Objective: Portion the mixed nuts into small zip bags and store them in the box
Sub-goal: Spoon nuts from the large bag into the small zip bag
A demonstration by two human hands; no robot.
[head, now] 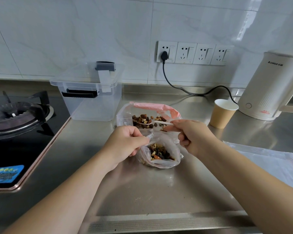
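A large clear bag (pixel 125 115) with a pink zip strip lies open on the steel counter, with mixed nuts (pixel 143 119) inside. In front of it a small clear zip bag (pixel 161 154) holds a portion of nuts. My left hand (pixel 125 142) grips the small bag's rim at its left side. My right hand (pixel 194 135) pinches the handle of a white plastic spoon (pixel 157 122), whose bowl reaches into the nuts of the large bag. The clear storage box (pixel 91 105) with a lid and black latches stands behind, to the left.
A gas hob (pixel 19 115) fills the left side. A brown paper cup (pixel 222 113) and a cream kettle (pixel 267 88) stand at the right, with a black cable (pixel 193 92) running to wall sockets. Flat spare plastic bags (pixel 267 159) lie at the right.
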